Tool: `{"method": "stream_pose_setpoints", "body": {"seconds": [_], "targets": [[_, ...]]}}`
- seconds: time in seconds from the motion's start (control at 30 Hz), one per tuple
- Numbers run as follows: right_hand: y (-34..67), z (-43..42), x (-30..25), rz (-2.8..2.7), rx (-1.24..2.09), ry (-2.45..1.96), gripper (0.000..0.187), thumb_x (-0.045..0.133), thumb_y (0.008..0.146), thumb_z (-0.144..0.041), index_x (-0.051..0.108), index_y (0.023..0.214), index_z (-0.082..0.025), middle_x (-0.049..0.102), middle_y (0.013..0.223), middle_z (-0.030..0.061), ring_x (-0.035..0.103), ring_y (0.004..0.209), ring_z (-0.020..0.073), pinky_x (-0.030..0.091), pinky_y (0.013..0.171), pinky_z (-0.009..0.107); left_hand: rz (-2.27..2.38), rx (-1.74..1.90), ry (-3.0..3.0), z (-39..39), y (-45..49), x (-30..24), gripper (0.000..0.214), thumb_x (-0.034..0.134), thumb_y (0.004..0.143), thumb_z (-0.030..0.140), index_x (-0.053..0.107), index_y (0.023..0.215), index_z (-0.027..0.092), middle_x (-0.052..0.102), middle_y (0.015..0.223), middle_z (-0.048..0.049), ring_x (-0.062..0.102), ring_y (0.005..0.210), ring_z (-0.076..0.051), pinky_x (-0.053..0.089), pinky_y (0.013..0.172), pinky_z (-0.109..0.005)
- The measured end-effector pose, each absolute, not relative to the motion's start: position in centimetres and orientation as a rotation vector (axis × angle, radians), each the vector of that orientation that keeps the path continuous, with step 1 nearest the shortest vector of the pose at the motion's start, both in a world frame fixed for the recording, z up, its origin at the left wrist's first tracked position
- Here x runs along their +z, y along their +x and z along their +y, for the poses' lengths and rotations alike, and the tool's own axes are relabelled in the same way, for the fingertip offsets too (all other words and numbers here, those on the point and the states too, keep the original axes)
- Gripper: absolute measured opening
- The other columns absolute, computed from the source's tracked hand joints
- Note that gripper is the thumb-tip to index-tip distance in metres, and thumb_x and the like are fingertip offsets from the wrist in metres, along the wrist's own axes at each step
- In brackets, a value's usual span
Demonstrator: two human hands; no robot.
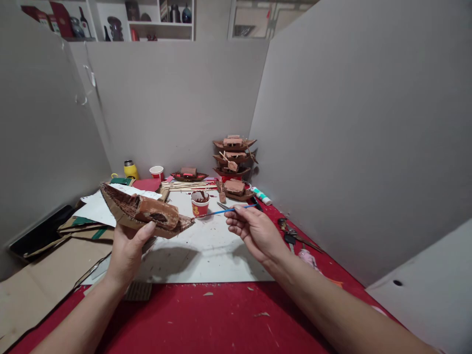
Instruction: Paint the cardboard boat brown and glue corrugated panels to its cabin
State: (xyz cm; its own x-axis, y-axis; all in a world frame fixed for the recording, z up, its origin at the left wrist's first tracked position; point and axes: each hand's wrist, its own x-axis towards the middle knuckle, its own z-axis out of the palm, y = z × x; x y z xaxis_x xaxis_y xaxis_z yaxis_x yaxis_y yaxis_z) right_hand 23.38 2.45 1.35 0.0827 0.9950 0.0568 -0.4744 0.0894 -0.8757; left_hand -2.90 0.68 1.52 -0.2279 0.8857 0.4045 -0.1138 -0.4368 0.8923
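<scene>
My left hand (127, 248) grips a brown wooden model boat (147, 211) from below and holds it above the white sheet (206, 250). The boat carries a reddish-brown cabin on its deck. My right hand (254, 231) pinches a thin blue-handled paintbrush (224, 212), whose tip points left toward the boat's right end. A red paper cup (199, 203) with brown paint stands just behind the brush tip.
Several finished model boats (234, 157) are stacked at the back, with another boat (189, 174) to their left. Wooden sticks (188, 185), a yellow bottle (130, 170), a second cup (157, 172), a white tube (261, 196) and scissors (291, 233) lie around. Grey partition walls (350, 137) enclose the red table (221, 319). Cardboard (40, 280) lies at left.
</scene>
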Motion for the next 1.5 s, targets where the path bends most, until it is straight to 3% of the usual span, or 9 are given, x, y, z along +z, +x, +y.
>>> {"method": "stream_pose_setpoints", "body": {"seconds": [0.57,0.9,1.17,1.37,1.5], "targets": [[23.1,1.6,1.6,-0.798,1.275,-0.773,0.026,0.083,0.065,-0.034,0.063,0.072,-0.018,0.073,0.065,0.0018,0.066,0.055,0.0109,0.053,0.049,0.018,0.848,1.812,1.204,0.3,-2.5,2.2,0.035,0.076,0.072,0.029,0.067,0.105,0.027,0.072,0.101,0.0014,0.066,0.099,-0.019,0.053,0.089,-0.031],[21.5,0.4,1.8,-0.811,1.304,-0.738,0.033,0.085,0.061,-0.039,0.064,0.074,-0.017,0.074,0.066,0.0025,0.066,0.053,0.0115,0.052,0.048,0.019,0.851,1.751,1.102,0.3,-2.3,2.4,0.034,0.077,0.071,0.03,0.067,0.102,0.022,0.07,0.1,-0.0011,0.066,0.094,-0.02,0.056,0.082,-0.034],[22.4,1.2,1.5,-0.797,1.259,-0.738,0.035,0.086,0.059,-0.038,0.062,0.074,-0.017,0.074,0.064,0.0023,0.066,0.053,0.0116,0.054,0.049,0.019,0.857,1.765,1.092,0.0,-2.1,2.8,0.045,0.075,0.073,0.029,0.062,0.116,0.026,0.07,0.106,-0.001,0.065,0.098,-0.021,0.057,0.081,-0.033],[22.5,1.3,1.5,-0.786,1.238,-0.726,0.034,0.086,0.059,-0.036,0.061,0.075,-0.017,0.074,0.065,0.0028,0.066,0.052,0.0122,0.053,0.049,0.02,0.81,1.783,1.1,-0.1,-2.2,2.7,0.033,0.075,0.073,0.028,0.067,0.105,0.023,0.07,0.101,-0.0001,0.065,0.096,-0.019,0.057,0.082,-0.032],[22.1,0.9,1.5,-0.788,1.246,-0.717,0.035,0.086,0.06,-0.036,0.061,0.075,-0.017,0.074,0.064,0.0031,0.066,0.053,0.0118,0.053,0.049,0.019,0.835,1.775,1.084,-0.1,-2.3,2.7,0.036,0.075,0.073,0.03,0.067,0.107,0.023,0.07,0.102,-0.0009,0.065,0.096,-0.02,0.057,0.08,-0.033]]}}
